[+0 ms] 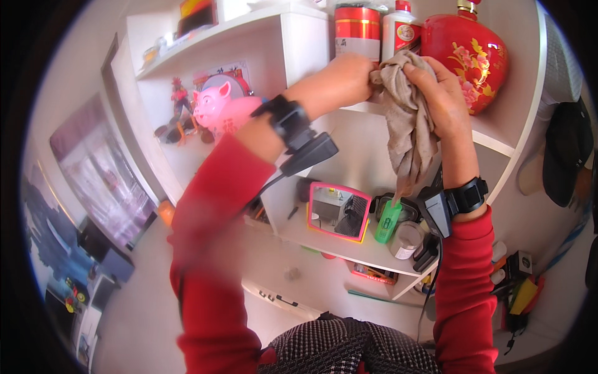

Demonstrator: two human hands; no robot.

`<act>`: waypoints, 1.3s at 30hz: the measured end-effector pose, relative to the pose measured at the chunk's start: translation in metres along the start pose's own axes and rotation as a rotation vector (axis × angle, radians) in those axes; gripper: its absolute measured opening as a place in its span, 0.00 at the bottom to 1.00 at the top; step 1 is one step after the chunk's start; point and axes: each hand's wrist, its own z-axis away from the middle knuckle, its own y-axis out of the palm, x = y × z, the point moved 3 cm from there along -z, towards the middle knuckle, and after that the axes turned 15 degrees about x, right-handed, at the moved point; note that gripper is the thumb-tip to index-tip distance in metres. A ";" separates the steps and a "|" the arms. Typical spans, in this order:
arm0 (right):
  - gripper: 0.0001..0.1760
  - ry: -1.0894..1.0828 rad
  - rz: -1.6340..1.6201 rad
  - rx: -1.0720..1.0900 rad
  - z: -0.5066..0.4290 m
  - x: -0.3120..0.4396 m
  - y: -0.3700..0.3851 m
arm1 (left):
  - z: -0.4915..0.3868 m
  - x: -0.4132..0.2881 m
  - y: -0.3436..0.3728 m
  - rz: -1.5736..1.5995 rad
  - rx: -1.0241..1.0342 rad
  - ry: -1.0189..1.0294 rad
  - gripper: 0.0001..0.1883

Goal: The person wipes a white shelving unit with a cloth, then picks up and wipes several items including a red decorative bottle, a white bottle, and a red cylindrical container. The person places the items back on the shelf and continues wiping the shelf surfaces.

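Observation:
A crumpled beige-grey cloth hangs between my raised hands, in front of a white shelf unit. My left hand is closed around a corner of it. My right hand pinches its upper part between thumb and fingers, and the rest droops toward a green bottle on the shelf below. Behind the hands stand a red and white canister, a white bottle with a red cap and a big round red jar with painted flowers. A black device is strapped to each wrist.
A pink pig figurine sits in the left compartment beside small figures. Lower down are a pink-framed mirror, a lidded clear jar and dark containers. Black caps hang at the right. Cables run from the wrist devices along my sleeves.

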 end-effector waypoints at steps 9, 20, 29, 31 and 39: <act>0.19 0.000 0.174 0.043 -0.008 -0.018 -0.027 | 0.052 -0.017 -0.004 0.001 -0.270 0.154 0.10; 0.15 -0.186 0.259 0.091 0.017 0.014 0.018 | 0.248 -0.011 0.111 0.663 -0.097 -0.172 0.07; 0.20 0.119 0.007 0.763 0.156 -0.100 0.138 | 0.394 0.027 0.379 1.241 0.030 -0.990 0.11; 0.19 0.410 -0.103 0.835 0.201 -0.159 0.183 | 0.428 0.035 0.430 1.164 0.140 -1.143 0.12; 0.26 1.037 -0.169 0.788 0.360 -0.351 0.292 | 0.471 0.044 0.516 0.462 -0.117 -1.156 0.19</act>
